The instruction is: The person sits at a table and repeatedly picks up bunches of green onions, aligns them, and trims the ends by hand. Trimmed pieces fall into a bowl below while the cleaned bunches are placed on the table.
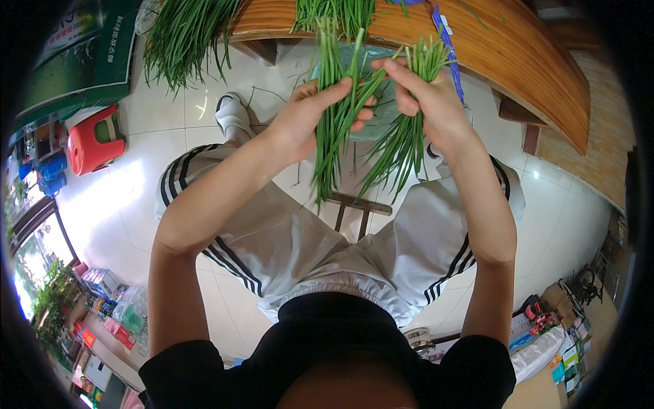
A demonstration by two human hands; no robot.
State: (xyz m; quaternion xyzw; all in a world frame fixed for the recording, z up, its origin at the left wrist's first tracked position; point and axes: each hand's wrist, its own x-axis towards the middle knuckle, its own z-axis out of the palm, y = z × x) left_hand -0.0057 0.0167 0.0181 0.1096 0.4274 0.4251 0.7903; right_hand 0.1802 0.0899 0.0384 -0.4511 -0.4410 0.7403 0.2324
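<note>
Long green garlic chives (pixel 331 128) hang from my left hand (pixel 319 110), the thumb laid across the stalks. My right hand (pixel 424 94) grips a second bunch of chives (pixel 411 138), its leaves fanning down and to the left. Between the hands, a few stalks slant from the left bunch up to my right fingertips. A pale green plastic bag or lined container (pixel 375 120) lies below the hands, partly hidden by them. On the wooden table (pixel 409 25) rest more chives (pixel 347 13), and a larger pile (pixel 194 41) hangs over its left edge.
The table's curved edge runs close beyond my hands. A purple strap (pixel 449 51) hangs over it at the right. A red plastic stool (pixel 94 140) stands on the tiled floor at the left. A wooden stool's frame (pixel 360 204) shows between my knees. Loose chive bits lie on the floor.
</note>
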